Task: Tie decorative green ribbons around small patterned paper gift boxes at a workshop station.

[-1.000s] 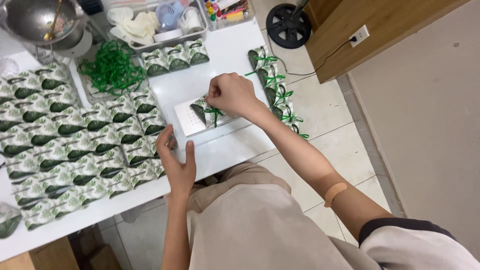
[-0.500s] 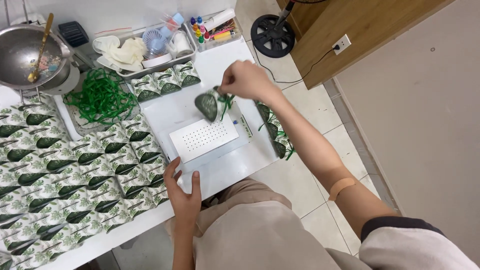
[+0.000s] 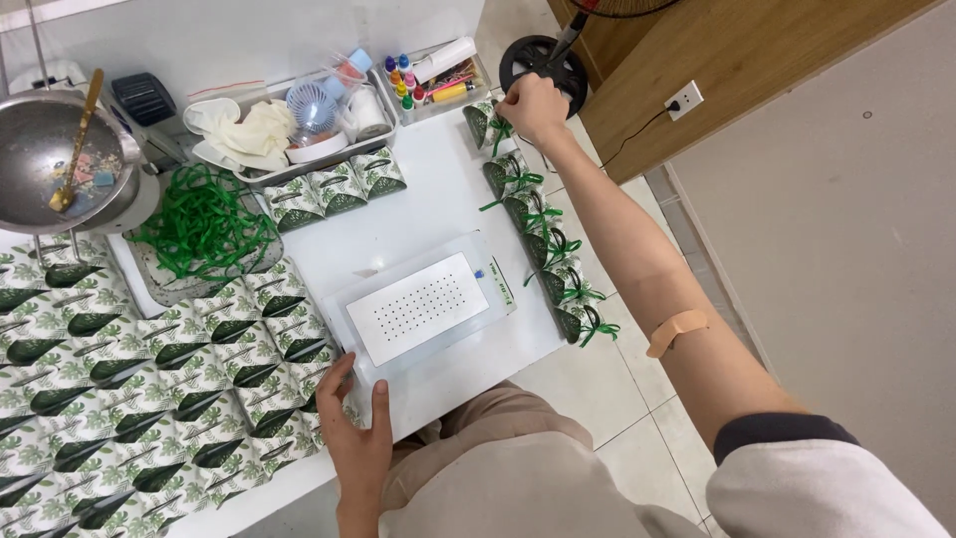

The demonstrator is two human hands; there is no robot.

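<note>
Perforated pad point(image 3: 418, 307) mid-table; packets point(image 3: 149, 389) left, tied packets point(image 3: 543, 234) right (tray point(image 3: 289, 149) seemingly behind).

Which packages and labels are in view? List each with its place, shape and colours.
Leaf-print boxes: rows on the table's left, small, white and green.
Ribbon-tied boxes: a line along the right edge; right hand at the farthest one.
Perforated white tray: table centre, flat rectangle, by the left hand.

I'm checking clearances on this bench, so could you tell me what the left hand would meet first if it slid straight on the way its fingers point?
The left hand points up the table toward the white perforated tray. Its near edge lies just past the fingertips, so it would likely come first; the leaf-print boxes sit beside that line.
</note>
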